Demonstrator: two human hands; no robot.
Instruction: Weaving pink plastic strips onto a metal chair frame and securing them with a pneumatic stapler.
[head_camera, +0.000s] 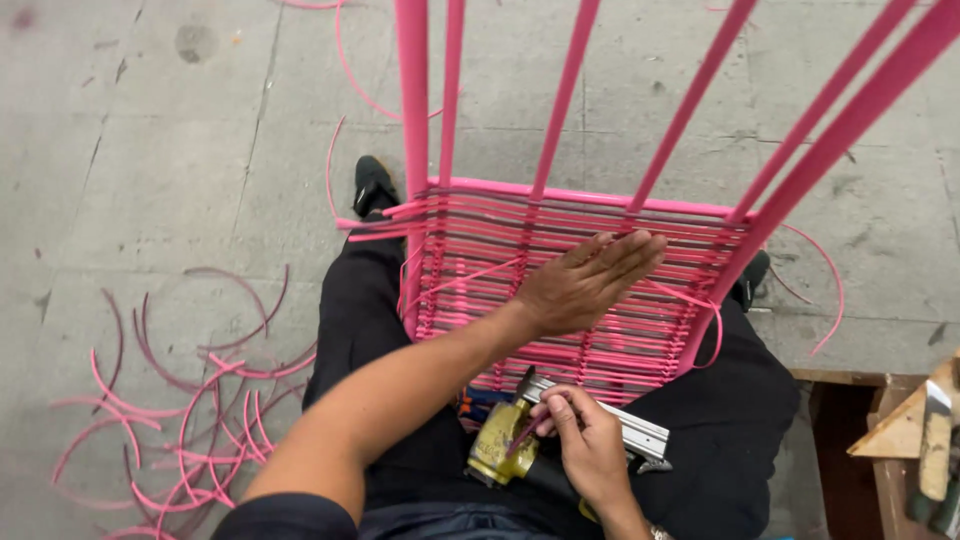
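A pink metal chair frame with a woven pink plastic-cord panel (560, 290) leans across the person's lap, its long bars rising toward the top edge of the view and its lower end resting on the dark trousers (360, 300). The left hand (585, 282) lies flat on the weave, fingers straight and close together, palm down, forearm reaching in from the lower left with the wrist nearly straight; it holds nothing, only presses. The right hand (590, 445) sits just below the panel's near edge, closed around a yellow and silver pneumatic staple gun (540, 435), with thumb and forefinger also pinching what looks like a loose end of pink cord against the tool's body. The frame looks rigid and fairly light for its size, best gripped by a bare bar or steadied flat on the weave, as here; the cords look springy, smooth and a little slippery, likely to shift sideways under a fingertip. The gun looks dense and hard, and its handle is the natural place to hold it. Curled pink cord offcuts (180, 420) lie scattered on the grey concrete floor (150, 150) at the left, well apart from both hands.
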